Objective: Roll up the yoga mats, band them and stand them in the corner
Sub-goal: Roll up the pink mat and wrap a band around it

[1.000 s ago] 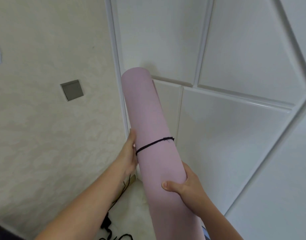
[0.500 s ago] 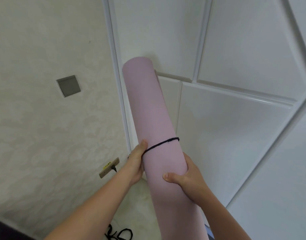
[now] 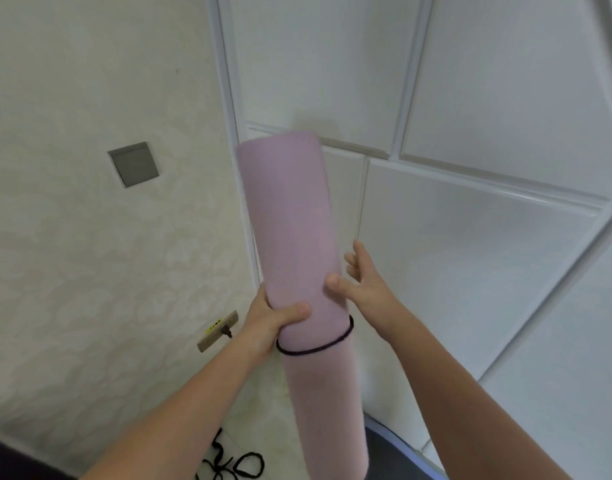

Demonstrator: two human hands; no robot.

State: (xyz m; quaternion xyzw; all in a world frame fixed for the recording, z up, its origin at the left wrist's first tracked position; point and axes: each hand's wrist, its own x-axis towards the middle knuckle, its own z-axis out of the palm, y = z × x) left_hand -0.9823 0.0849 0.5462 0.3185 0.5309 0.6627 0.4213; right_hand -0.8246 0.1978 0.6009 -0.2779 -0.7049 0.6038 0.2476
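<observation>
Bright, even indoor light, soft shadow above the mat (image 3: pixel 294 237), slight motion blur, wide-angle bending at edges

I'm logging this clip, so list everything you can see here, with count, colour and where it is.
rolled yoga mat: one, pink, held near upright in the corner
band: one, black, round the mat below the left hand
wall plate: one, grey, on the cream wall at left
socket strip: one, beige, low on the cream wall, with a plug in it
cords: black, looped on the floor at bottom
wall panels: several, white, right of the corner
left hand: grips the mat above the band
right hand: fingers spread, thumb on the mat
</observation>
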